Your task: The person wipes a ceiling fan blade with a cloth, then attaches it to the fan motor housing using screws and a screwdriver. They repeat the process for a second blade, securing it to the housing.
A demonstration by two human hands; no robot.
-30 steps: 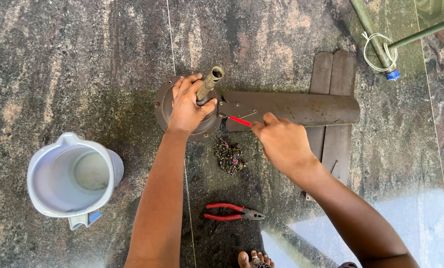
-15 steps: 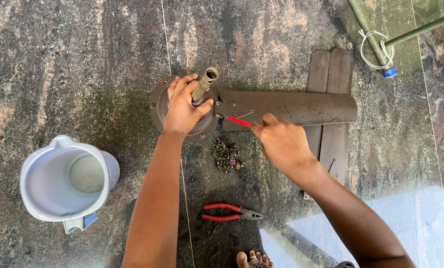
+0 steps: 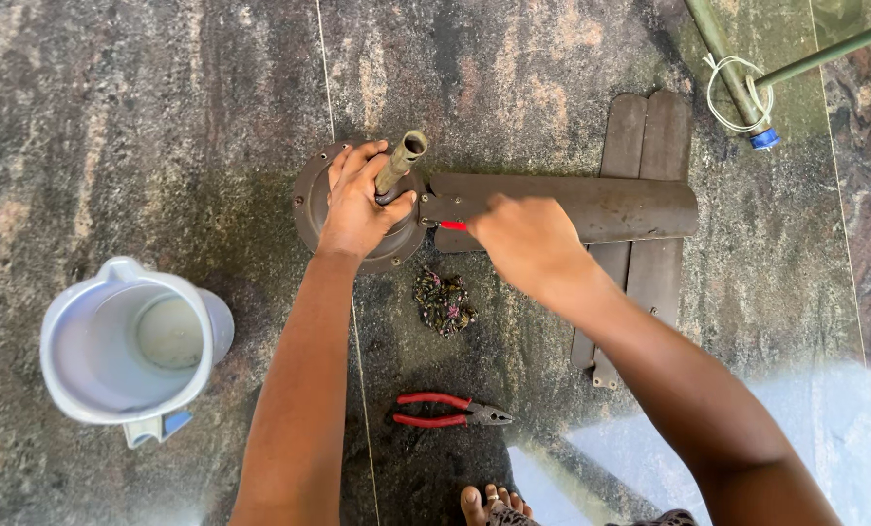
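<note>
A brown ceiling fan motor hub (image 3: pixel 311 200) lies on the stone floor with a short rod (image 3: pixel 401 161) standing up from its middle. My left hand (image 3: pixel 357 205) is pressed on the hub, fingers around the base of the rod. One brown blade (image 3: pixel 591 206) reaches right from the hub. My right hand (image 3: pixel 525 242) is closed on a red-handled tool (image 3: pixel 453 225) whose tip meets the blade's bracket next to the hub; most of the tool is hidden in my fist.
Two more brown blades (image 3: pixel 640 263) lie stacked under the attached one. Red-handled pliers (image 3: pixel 450 410) and a dark crumpled rag (image 3: pixel 443 302) sit near me. A pale plastic jug (image 3: pixel 129 341) stands at left. Green pipes with white cord (image 3: pixel 737 78) cross the top right. My toes (image 3: pixel 489 505) show below.
My right hand slid left along the blade toward the hub, covering more of the red tool. My left hand stayed on the hub.
</note>
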